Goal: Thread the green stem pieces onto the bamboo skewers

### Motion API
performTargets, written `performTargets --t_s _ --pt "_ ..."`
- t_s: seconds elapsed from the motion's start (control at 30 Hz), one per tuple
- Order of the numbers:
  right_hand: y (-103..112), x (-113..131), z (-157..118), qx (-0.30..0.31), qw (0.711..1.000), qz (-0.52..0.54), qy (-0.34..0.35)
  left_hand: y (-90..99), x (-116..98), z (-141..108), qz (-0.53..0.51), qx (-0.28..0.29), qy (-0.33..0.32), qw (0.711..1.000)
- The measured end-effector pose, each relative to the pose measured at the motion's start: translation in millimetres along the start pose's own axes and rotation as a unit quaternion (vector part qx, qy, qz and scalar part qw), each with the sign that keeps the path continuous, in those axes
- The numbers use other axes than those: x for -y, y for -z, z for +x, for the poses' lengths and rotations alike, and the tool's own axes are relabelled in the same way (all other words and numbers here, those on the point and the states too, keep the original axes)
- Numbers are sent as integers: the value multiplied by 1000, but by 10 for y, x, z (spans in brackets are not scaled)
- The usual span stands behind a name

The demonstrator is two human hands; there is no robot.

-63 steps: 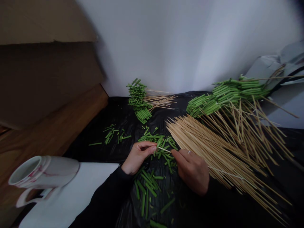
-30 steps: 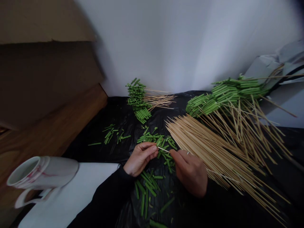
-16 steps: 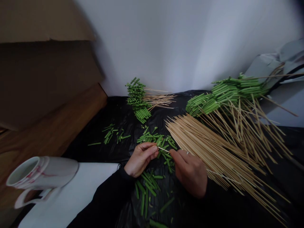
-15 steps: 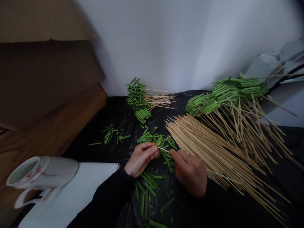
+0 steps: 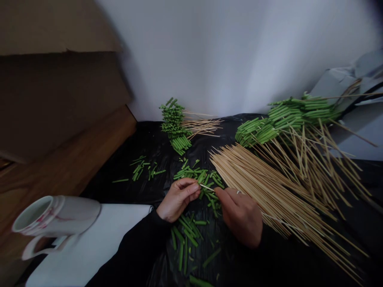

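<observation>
A thin bamboo skewer (image 5: 207, 187) spans the short gap between my two hands. My left hand (image 5: 178, 199) is closed in a pinch at its left end; whether a green piece is also inside those fingers is hidden. My right hand (image 5: 241, 215), a ring on one finger, is wrapped round the skewer's other part, most of which the hand covers. Cut green stem pieces (image 5: 189, 172), like garlic scapes, lie loose just behind the fingers. More cut stems (image 5: 188, 231) are scattered below the hands.
Plain bamboo skewers (image 5: 254, 171) lie in a big bundle at right. Skewered green stems are stacked in a small pile (image 5: 173, 123) by the wall and a larger pile (image 5: 287, 117) at right. A mug (image 5: 72, 215) stands on a white surface (image 5: 89, 247) at left. Black plastic sheeting (image 5: 119, 199) lies underneath.
Both hands keep nearly the same pose, with the skewer still between them. The whole view has shifted slightly, so things appear a little further right.
</observation>
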State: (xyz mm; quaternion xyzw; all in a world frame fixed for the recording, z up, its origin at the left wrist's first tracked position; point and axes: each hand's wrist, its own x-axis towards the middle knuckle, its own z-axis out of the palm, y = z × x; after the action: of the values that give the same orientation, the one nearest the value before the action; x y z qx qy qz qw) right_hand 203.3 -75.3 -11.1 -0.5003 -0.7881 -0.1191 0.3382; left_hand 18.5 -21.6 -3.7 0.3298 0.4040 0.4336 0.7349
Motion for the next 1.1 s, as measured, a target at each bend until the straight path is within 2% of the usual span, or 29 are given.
performTargets --t_s 0.43,0.6,0.8,0.93,1.1 --pt "4 26 -4 5 1000 10 0 -56 5 -35 41 17 -28 999" --pt "7 80 25 9 999 32 -3 -148 71 -52 85 49 -31 995" --pt "-4 61 49 37 998 43 -6 -158 47 -53 69 25 -36 997" --pt "-7 47 51 37 998 49 -4 -146 29 -63 70 28 -40 996" --pt "-22 75 29 37 998 50 -9 -169 111 -61 102 34 -49 993"
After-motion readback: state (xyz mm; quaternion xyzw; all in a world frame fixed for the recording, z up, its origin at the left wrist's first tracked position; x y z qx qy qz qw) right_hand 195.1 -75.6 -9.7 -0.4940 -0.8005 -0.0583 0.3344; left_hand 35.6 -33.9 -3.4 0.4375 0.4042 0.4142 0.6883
